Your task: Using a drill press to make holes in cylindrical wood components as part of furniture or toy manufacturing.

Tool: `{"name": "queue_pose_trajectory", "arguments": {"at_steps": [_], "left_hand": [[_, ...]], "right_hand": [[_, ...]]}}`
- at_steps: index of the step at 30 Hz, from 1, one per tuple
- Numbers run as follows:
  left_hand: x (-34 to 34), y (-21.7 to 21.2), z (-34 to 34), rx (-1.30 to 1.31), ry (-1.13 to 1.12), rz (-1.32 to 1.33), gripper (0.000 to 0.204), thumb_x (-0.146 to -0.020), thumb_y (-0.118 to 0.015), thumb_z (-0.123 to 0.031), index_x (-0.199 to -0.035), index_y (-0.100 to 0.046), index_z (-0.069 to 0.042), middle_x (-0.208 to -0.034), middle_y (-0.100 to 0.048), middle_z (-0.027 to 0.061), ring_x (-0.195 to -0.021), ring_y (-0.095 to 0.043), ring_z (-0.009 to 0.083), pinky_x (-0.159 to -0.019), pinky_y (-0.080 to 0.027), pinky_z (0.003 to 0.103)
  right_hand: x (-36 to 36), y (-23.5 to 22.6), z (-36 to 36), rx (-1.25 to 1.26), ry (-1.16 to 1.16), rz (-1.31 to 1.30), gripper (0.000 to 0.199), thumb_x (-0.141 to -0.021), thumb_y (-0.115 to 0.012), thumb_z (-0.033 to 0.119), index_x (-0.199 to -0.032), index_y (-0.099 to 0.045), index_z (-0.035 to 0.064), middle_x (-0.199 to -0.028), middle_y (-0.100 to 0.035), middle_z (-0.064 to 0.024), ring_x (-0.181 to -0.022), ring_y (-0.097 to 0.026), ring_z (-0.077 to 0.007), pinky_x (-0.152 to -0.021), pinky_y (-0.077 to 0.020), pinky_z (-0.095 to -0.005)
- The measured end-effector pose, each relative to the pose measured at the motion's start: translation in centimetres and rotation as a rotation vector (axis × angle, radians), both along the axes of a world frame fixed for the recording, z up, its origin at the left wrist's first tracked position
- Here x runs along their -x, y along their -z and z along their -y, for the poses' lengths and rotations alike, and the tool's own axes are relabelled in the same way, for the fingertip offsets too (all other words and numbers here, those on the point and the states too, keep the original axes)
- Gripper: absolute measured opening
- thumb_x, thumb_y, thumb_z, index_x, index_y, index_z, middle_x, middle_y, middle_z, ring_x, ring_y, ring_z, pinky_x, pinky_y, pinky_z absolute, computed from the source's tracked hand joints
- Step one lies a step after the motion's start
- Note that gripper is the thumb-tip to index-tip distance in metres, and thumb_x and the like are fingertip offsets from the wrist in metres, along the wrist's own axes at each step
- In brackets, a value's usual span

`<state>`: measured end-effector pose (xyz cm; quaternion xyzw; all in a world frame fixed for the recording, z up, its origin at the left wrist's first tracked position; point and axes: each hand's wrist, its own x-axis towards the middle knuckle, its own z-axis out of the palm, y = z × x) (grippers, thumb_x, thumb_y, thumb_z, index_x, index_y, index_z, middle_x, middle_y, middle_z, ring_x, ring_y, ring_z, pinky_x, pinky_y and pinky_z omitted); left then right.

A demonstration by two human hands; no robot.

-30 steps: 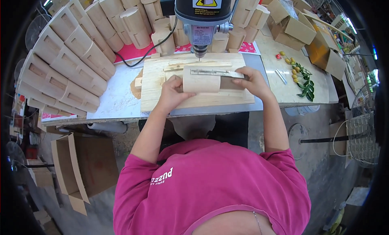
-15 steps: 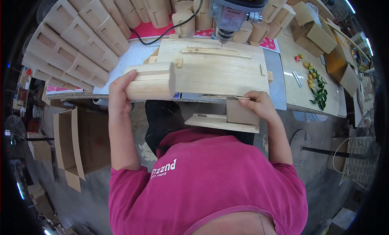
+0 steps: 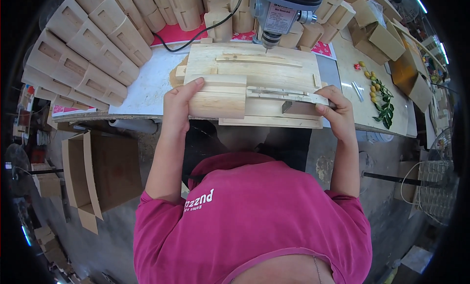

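My left hand (image 3: 180, 102) is wrapped round one end of a pale wooden cylinder (image 3: 218, 100) with a flat groove along its upper side. My right hand (image 3: 337, 108) pinches the far right end of an open wooden jig (image 3: 281, 121) made of thin slats with a grey-brown panel. The cylinder's right end meets the jig's left end, or sits slightly inside it; I cannot tell which. Both are over the table's front edge, before a flat wooden board (image 3: 254, 78) with a strip on it. Above that board hangs a drill press (image 3: 276, 20) with its thin bit pointing down.
Many grooved wooden cylinders (image 3: 73, 54) stand in stacked rows at the left and back. A black cable (image 3: 210, 28) runs to the drill. Cardboard boxes (image 3: 379, 37), yellow fruit with leaves (image 3: 382, 100) lie at the right. An open carton (image 3: 112, 171) is on the floor.
My left hand has brought the cylinder to the right. The right hand has raised the jig to the table edge and levelled it, so the two now meet end to end.
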<state>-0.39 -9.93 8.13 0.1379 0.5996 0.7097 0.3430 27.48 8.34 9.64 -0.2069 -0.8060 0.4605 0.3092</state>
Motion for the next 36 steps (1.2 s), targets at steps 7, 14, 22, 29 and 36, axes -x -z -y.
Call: {"name": "queue_pose_trajectory", "arguments": {"at_steps": [7,14,22,29,36], "left_hand": [[0.1,1.6,-1.8,0.011,0.060,-0.019,0.030,-0.073,-0.071,-0.026,-0.068,-0.063,0.002,-0.065,-0.062,0.0092,-0.055,-0.056,0.0106,-0.053,-0.043,0.022],[-0.4,1.5,-2.4,0.071,0.033,-0.124,0.034,-0.071,-0.072,-0.028,-0.060,-0.059,0.002,-0.059,-0.058,0.0073,-0.049,-0.050,0.0083,-0.048,-0.039,0.021],[0.0,1.7,-2.3,0.147,0.095,-0.201,0.036,-0.071,-0.072,-0.029,-0.058,-0.059,0.002,-0.056,-0.056,0.0056,-0.047,-0.046,0.0073,-0.044,-0.036,0.021],[-1.5,2.0,-3.1,0.037,0.148,0.007,0.035,-0.079,-0.066,-0.031,-0.071,-0.061,0.003,-0.065,-0.058,0.0060,-0.056,-0.051,0.0080,-0.054,-0.040,0.021],[-1.9,4.1,-4.6,0.148,0.428,-0.230,0.045,-0.085,-0.059,-0.039,-0.097,-0.059,0.005,-0.076,-0.057,0.0051,-0.071,-0.054,0.0114,-0.060,-0.043,0.024]], "right_hand": [[-0.3,2.2,-1.9,0.172,0.020,-0.033,0.019,-0.074,-0.070,0.011,-0.089,-0.065,0.0019,-0.085,-0.056,-0.0024,-0.083,-0.049,-0.0121,-0.075,-0.0375,-0.0238],[-0.8,2.7,-2.3,0.133,0.013,0.010,0.020,-0.073,-0.070,0.011,-0.090,-0.065,0.0020,-0.085,-0.056,-0.0024,-0.083,-0.050,-0.0121,-0.075,-0.0378,-0.0239],[-0.6,3.3,-3.1,0.172,-0.012,0.011,0.020,-0.073,-0.070,0.011,-0.090,-0.066,0.0021,-0.084,-0.056,-0.0016,-0.082,-0.049,-0.0116,-0.073,-0.0376,-0.0234],[0.8,4.1,-2.3,0.193,0.028,-0.002,0.021,-0.072,-0.071,0.010,-0.091,-0.066,0.0021,-0.083,-0.055,-0.0012,-0.080,-0.050,-0.0111,-0.071,-0.0381,-0.0230],[2.7,4.7,-2.6,0.134,0.025,0.008,0.021,-0.073,-0.070,0.007,-0.092,-0.065,0.0024,-0.085,-0.055,-0.0016,-0.081,-0.051,-0.0107,-0.072,-0.0392,-0.0225]]}}
